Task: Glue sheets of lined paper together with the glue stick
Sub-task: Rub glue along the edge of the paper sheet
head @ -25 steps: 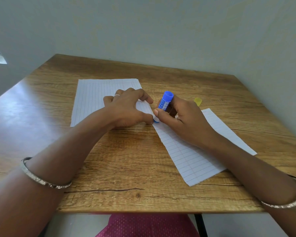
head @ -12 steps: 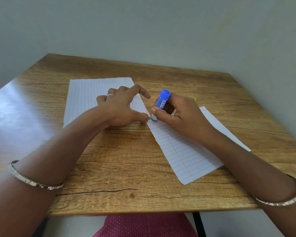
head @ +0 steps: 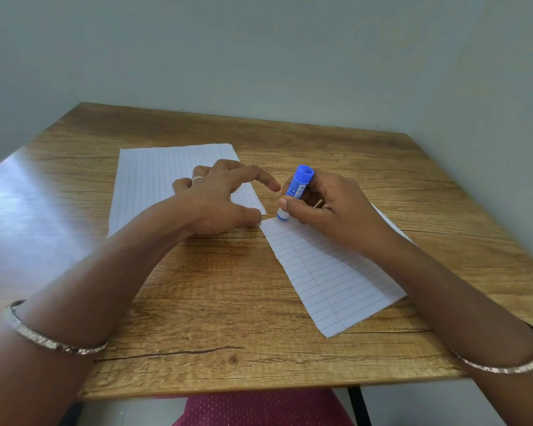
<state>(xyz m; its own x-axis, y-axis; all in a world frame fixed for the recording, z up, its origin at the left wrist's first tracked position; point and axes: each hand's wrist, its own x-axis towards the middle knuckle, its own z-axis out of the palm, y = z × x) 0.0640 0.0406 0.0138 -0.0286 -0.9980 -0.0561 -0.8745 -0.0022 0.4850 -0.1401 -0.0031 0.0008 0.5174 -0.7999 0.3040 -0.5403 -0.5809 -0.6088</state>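
A square wood-grain desk (head: 228, 302) stands in a pale-walled corner, bare along its near edge. The right hand (head: 330, 210) grips a blue glue stick (head: 296, 189), tip on the far edge of a slanted white lined sheet (head: 330, 272). The left hand (head: 222, 204), fingers spread, presses that sheet's corner beside a second lined sheet (head: 154, 179).
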